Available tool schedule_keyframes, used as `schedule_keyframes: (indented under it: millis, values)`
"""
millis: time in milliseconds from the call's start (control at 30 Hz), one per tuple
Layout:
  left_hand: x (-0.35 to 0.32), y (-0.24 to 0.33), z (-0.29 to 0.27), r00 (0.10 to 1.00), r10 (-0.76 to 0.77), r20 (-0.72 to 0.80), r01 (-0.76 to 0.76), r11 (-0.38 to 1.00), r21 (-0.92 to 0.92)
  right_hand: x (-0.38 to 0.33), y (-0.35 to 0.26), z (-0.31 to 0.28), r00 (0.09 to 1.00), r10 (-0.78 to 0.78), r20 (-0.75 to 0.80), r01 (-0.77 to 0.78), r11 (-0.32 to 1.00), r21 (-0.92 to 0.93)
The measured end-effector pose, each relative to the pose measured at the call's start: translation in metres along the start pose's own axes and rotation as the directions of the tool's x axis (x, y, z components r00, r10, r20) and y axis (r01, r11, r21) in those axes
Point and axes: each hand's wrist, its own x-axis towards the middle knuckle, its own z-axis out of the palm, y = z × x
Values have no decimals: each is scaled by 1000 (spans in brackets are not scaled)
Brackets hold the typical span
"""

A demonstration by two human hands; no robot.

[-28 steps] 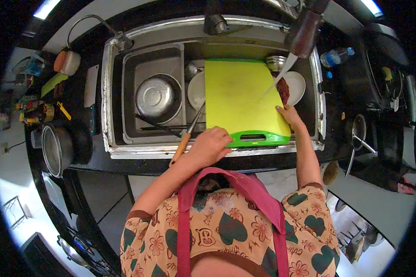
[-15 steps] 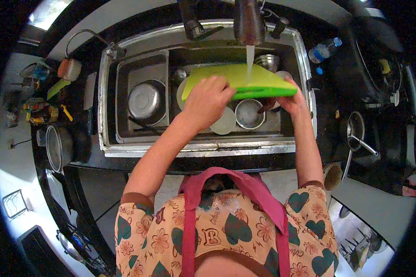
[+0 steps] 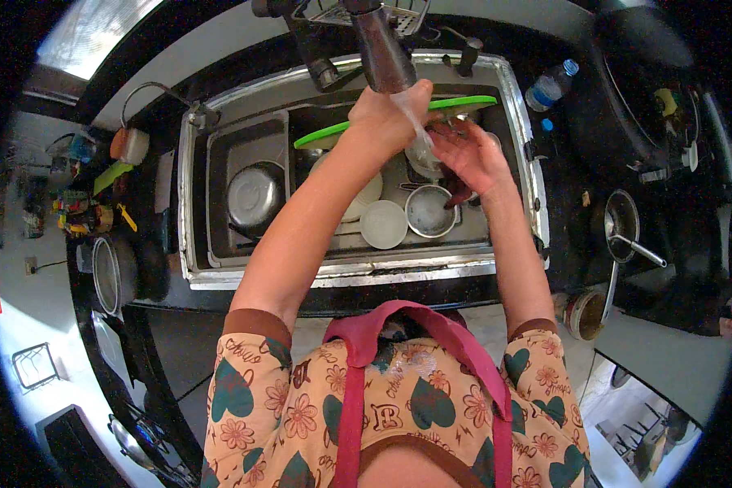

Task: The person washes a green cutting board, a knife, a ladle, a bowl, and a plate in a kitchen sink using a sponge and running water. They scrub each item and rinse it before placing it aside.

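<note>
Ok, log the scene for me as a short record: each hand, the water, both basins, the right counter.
Left hand: closed on the green-edged board
Right hand: open, beside the board; contact unclear
Faucet: water running
Left basin: upturned metal pot
Right basin: pale round dish, metal bowl, other dishes partly hidden
Right counter: clear bottle with blue cap

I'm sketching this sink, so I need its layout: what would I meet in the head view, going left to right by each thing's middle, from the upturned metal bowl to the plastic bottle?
Upturned metal bowl → pale round dish → round grey vessel → right hand → plastic bottle
</note>
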Motion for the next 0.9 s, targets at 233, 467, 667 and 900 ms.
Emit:
schedule_keyframes:
  millis: [233, 467, 667, 900]
  values:
    - [-42, 20, 4, 980, 115, 162, -99, 990, -105, -6, 31, -16, 998, 12, -64, -9, 999, 41]
    - [-88, 13, -51, 963, 258, -83, -253, 966, 57, -32, 55, -14, 999, 26, 41, -28, 999, 46]
    - [-144, -5, -120, 905, 295, -306, -313, 950, -11, -54, 95, 5, 1000, 29, 2, -29, 985, 168]
    - [-201, -69, -156, 911, -137, -389, -27, 921, -388, -44, 139, 4, 987, 17, -162, -8, 999, 52]
